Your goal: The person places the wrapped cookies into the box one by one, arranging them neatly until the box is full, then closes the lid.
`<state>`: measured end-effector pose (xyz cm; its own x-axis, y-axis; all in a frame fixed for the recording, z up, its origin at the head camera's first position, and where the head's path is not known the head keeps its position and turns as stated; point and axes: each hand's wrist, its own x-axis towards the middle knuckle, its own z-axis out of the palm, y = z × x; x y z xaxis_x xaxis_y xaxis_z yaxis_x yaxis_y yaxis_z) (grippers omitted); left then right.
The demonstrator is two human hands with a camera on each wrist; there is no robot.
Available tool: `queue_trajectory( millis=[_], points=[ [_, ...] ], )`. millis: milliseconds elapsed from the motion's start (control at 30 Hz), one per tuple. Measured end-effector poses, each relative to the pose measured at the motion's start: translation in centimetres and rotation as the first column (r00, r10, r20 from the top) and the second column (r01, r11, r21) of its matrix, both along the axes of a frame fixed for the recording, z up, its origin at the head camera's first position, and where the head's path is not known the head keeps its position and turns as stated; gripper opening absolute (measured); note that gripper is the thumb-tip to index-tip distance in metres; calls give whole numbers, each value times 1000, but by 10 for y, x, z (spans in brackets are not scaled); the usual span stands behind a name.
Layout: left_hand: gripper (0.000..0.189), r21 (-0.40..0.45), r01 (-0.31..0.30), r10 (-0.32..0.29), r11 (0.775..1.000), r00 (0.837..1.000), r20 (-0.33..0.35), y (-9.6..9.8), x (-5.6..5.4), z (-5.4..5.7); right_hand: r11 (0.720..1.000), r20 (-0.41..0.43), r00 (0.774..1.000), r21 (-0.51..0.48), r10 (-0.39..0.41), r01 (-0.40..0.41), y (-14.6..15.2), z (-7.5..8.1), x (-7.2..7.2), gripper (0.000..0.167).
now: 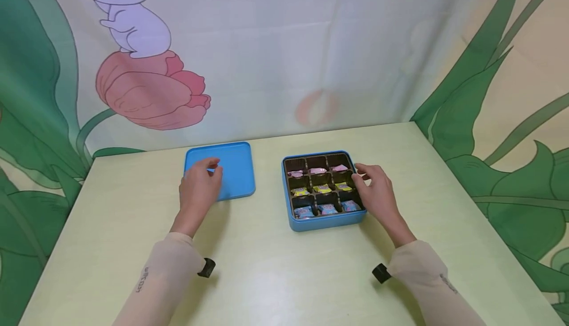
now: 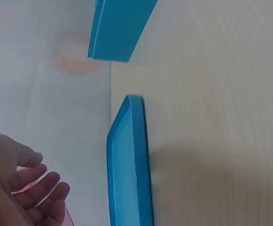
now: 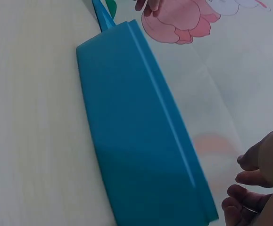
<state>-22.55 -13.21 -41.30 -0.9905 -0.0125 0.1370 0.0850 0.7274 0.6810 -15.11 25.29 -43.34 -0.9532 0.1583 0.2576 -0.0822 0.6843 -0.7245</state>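
An uncovered blue box (image 1: 326, 224) stands right of centre, its dark brown divider tray (image 1: 316, 162) split into rows of compartments. Small wrapped candies lie in it: pink ones (image 1: 317, 171) at the back, yellow ones (image 1: 322, 188) in the middle, blue ones (image 1: 328, 209) at the front. My right hand (image 1: 378, 192) is at the box's right edge, fingertips close to the rim and loosely bent, with nothing in them. To the left, my left hand (image 1: 200, 187) hovers over the blue lid (image 1: 237, 170), fingers relaxed and holding nothing; the left wrist view shows that hand (image 2: 25, 188) apart from the lid.
A pale wooden table (image 1: 275, 276) carries the box and lid. Behind it hangs a white curtain (image 1: 266, 59) printed with a cartoon animal and a pink flower. Black straps (image 1: 206, 267) show at both sleeve cuffs.
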Motion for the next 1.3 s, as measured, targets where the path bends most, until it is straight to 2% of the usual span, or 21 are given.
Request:
queue_trajectory(
  millis=[267,567,700,933,1133,1300],
  points=[
    [36,12,-62,62,998,998,-9,-32,5,-1,998,16,998,-24,65,-65,-25,12,-10,36],
    [39,41,-122,121,992,993,13,-58,10,1,989,-15,989,-13,148,-148,-60,24,-23,36],
    [41,46,-155,153,987,987,44,-65,9,4,982,-13,982,-14,187,-187,-77,27,-29,36],
    [43,55,-199,195,979,978,70,-75,6,5,979,-9,979,-40,202,-202,-105,37,-38,36],
    [45,65,-223,217,973,972,92,-81,3,2,973,12,974,-52,226,-225,-128,41,-47,36],
    [46,89,-245,233,965,965,123,-84,0,-3,977,40,977,-25,211,-210,-150,41,-55,36]
  ],
)
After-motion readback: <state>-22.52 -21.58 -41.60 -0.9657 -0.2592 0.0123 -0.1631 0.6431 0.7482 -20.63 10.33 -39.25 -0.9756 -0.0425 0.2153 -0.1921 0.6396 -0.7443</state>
